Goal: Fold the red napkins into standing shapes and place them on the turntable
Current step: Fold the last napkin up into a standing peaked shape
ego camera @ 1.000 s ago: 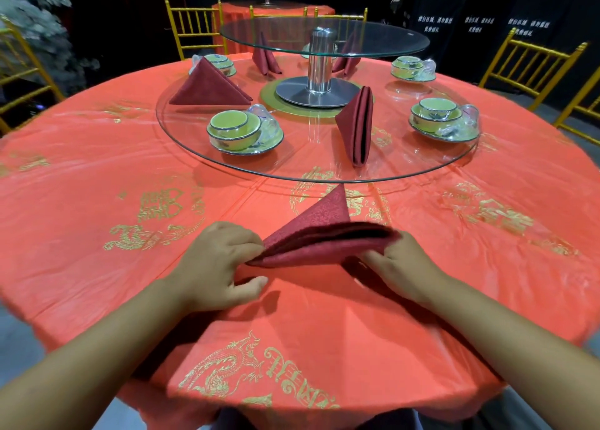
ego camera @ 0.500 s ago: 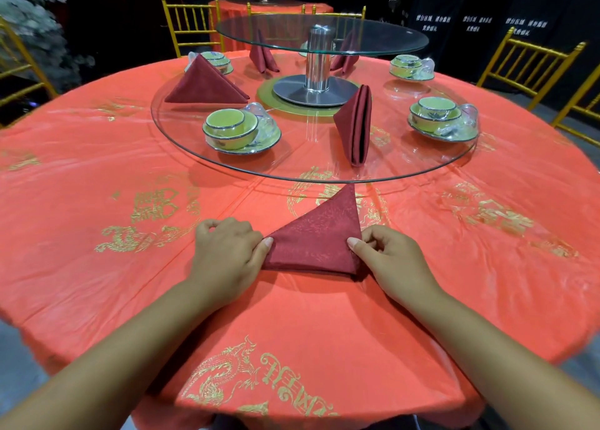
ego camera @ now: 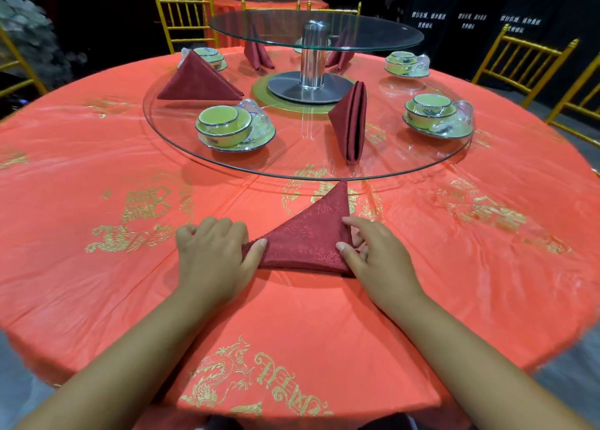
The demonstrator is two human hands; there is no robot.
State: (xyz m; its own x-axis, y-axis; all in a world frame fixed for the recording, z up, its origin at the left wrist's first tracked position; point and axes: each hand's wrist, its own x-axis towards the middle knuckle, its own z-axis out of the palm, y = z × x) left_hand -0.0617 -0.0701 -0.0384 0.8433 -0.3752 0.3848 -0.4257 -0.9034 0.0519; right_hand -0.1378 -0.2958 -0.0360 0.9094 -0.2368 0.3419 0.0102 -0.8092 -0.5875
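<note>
Napkin (ego camera: 308,235) between left hand (ego camera: 211,257), right hand (ego camera: 376,257) — fingers (ego camera: 357,223) pinching 2 corners

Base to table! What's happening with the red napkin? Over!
Both busy: left hand and right hand pinch napkin, one each side. Flat triangle on tablecloth, not yet on turntable. Ahead: standing napkin near that rim.

Both forearms are bare up to the frame edge; the left hand (ego camera: 214,254) and right hand (ego camera: 378,257) have short, plain nails (thumbnails show clearest)
</note>
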